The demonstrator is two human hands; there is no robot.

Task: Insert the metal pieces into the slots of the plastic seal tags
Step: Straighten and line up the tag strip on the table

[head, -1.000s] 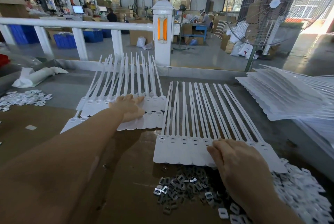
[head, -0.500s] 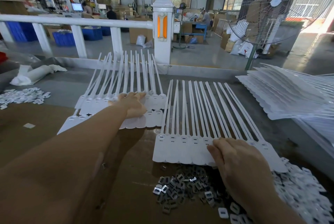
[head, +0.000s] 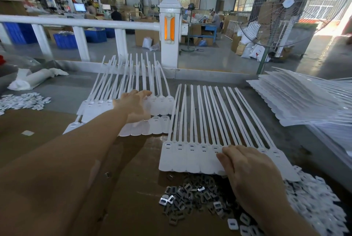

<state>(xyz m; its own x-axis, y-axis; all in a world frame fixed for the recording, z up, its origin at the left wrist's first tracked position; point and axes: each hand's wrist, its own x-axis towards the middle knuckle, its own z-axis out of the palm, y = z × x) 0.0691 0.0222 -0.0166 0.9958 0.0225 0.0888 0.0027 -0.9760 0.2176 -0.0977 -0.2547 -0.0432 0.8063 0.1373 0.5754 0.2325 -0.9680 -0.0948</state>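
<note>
Near strip of seal tags (head: 192, 157): white, joined side by side, flat heads toward the person, long tails fanning away. It lies on the brown cardboard sheet (head: 133, 188), directly under the right hand (head: 245, 167). Slots visible as small dark rectangles along the heads to the left of that hand.

Right hand: palm down, fingers extended, resting flat on the heads of the near strip. Nothing gripped.

Metal pieces (head: 190, 197): loose grey pile on the cardboard, just nearer the person than the right hand's fingertips, touching the lower edge of the strip. White plastic caps (head: 312, 201) heaped to the right of the right wrist.

Far strips of seal tags (head: 156, 106): overlapping, under the left hand (head: 134, 105), well apart from the right hand. Left hand palm down, fingers loosely straight, pressing on the tag heads. No grip seen.

Beyond the right hand, to its right: tall stack of tag sheets (head: 297, 100). Left of the left arm: a scatter of small white parts (head: 22, 100).
</note>
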